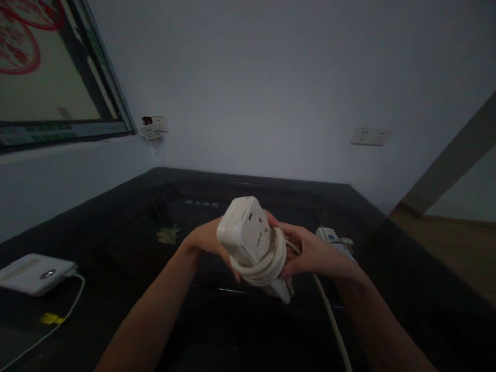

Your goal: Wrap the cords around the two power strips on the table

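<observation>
Left hand [212, 236], fingers mostly hidden, holds the power strip [241, 231] from behind; right hand [313, 252], fingers curled, grips cord [264, 274] coiled around it.

Smooth off-white plastic on the power strip [247, 232], low sheen. Matt, flexible plastic-looking sheathing on the wound cord [259, 273]. Glossy black finish on the surface [112, 248], with thin bright reflections; can't tell stone from glass. Smooth white plastic again on the flat box [36, 275] and wall socket plate [370, 136]. Matt, paint-like coat on the wall [271, 93]. Wood-look, dull finish on the floor [449, 253].
</observation>
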### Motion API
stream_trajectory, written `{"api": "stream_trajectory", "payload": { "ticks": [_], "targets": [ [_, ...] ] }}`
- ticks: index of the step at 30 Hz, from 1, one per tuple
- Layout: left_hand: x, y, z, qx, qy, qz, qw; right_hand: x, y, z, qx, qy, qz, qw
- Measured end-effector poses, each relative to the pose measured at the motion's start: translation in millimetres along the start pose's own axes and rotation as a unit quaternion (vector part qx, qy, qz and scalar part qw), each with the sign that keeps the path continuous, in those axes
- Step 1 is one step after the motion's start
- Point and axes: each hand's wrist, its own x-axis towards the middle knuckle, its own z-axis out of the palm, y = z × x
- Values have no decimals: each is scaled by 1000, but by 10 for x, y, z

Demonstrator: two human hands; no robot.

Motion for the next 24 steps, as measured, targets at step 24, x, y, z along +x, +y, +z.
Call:
{"api": "stream_trajectory", "payload": {
  "ticks": [24],
  "targets": [
    [65, 57, 76, 277, 25, -257, 926, -217, -245, 31, -666, 283, 63, 688]
  ]
}}
